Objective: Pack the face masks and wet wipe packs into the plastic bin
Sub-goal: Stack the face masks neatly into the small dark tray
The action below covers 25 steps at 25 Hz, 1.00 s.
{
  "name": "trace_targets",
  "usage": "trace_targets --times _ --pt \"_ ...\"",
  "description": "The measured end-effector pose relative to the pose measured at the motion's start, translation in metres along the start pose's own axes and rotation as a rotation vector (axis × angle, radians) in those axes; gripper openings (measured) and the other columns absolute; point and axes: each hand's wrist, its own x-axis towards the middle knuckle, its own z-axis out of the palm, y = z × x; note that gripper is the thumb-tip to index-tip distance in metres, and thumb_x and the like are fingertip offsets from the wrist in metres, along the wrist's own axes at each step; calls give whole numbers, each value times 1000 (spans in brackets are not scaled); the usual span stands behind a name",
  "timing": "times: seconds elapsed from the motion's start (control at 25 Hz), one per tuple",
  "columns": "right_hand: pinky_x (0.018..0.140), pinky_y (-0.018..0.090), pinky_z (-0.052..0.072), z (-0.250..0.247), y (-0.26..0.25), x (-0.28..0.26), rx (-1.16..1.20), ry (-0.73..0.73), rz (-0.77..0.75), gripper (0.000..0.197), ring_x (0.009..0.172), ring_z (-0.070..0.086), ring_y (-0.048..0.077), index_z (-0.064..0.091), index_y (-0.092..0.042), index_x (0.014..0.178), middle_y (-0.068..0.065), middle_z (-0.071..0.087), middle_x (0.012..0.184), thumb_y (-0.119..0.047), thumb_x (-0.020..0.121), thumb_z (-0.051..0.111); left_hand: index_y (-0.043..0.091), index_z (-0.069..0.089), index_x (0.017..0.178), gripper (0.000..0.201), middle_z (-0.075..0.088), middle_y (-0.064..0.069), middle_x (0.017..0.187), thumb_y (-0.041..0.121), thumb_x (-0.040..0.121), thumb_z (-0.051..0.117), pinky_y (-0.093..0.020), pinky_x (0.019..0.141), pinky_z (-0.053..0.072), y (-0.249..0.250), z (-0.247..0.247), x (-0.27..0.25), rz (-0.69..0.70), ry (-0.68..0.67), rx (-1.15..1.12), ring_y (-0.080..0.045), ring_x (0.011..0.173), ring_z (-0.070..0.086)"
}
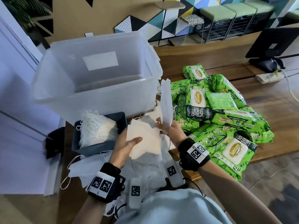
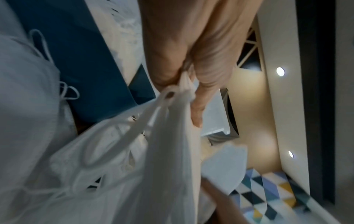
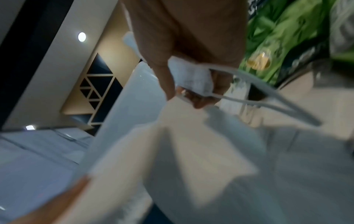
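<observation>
wooden table point(image 1: 267, 113) running across right half | dark monitor point(image 1: 273, 46) standing upper right, white power strip point(image 1: 269, 77) lying just below it | dark blue tray point(image 1: 120, 126) sitting left of centre | wire-frame stools point(image 1: 226, 21) lining patterned wall, top of frame | plant point(image 1: 27, 12) showing upper left

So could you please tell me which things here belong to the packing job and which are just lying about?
Part of the job:
- plastic bin
- masks in the left hand and right hand
- masks in the blue tray
- green wipe packs

Lying about:
- power strip
- black monitor stand
- stools
</observation>
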Motion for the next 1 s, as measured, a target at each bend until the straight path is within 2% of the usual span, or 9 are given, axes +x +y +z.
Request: trace_targets --times 0.12,0.2,0.28,0.36,0.52,0.68,0.76,0.88,1.0 --pt "58 19 41 -22 13 16 -395 54 102 20 67 51 10 56 -2 101 4 58 82 -8 84 64 5 58 118 60 71 -10 106 9 63 82 -26 75 56 3 -18 -6 -56 16 -151 -28 102 64" --pt "70 24 46 -25 21 14 -752 -120 247 46 80 57 15 53 -2 120 8 60 101 -25 83 68 12 61 112 71 73 -7 102 24 49 91 -26 71 57 7 -24 -13 -70 -30 -212 -23 96 68" --pt "88 29 43 -21 17 -1 -992 -132 173 58 107 56 25 45 -3 131 12 56 121 -37 87 61 17 60 114 77 73 -7 103 25 44 93 -28 71 57 9 -25 -18 -74 -70 -229 -20 95 69" --pt "87 28 42 -13 3 -20 -792 -82 -73 44 108 56 22 52 -5 126 10 60 119 -35 93 53 18 57 119 70 71 -8 108 15 55 85 -31 73 57 10 -21 -18 -60 -95 -250 -22 99 68" --pt "75 44 47 4 -13 -43 -330 -342 -71 40 85 59 31 58 -15 106 27 61 100 -43 79 66 16 54 123 52 69 -9 113 7 75 70 -36 81 57 8 -5 -15 -51 -87 -230 -24 103 66" --pt "60 31 43 -2 -13 -40 -634 -210 -218 23 58 51 11 60 -8 93 15 57 66 -24 81 70 25 59 117 68 66 5 118 68 65 69 -32 98 47 8 -19 -19 14 -30 120 -11 111 61" --pt "60 26 43 0 -17 -43 -962 -300 -355 29 62 58 15 60 -7 108 10 59 67 -27 87 64 29 53 123 53 55 15 126 57 79 58 -22 99 42 15 -25 -23 131 -13 471 2 113 53" --pt "75 35 46 17 -24 -48 -1226 -486 -465 33 94 64 30 54 -10 122 16 68 101 -24 92 55 25 46 133 43 55 10 127 34 91 55 -25 99 41 24 -9 -25 194 -305 853 -4 116 52" --pt "65 31 39 26 -29 -46 -1180 -514 -513 34 84 63 31 48 -5 121 15 66 90 -20 91 56 21 48 132 38 68 0 111 25 94 53 -23 86 47 20 -7 -23 140 -368 883 -8 100 62"
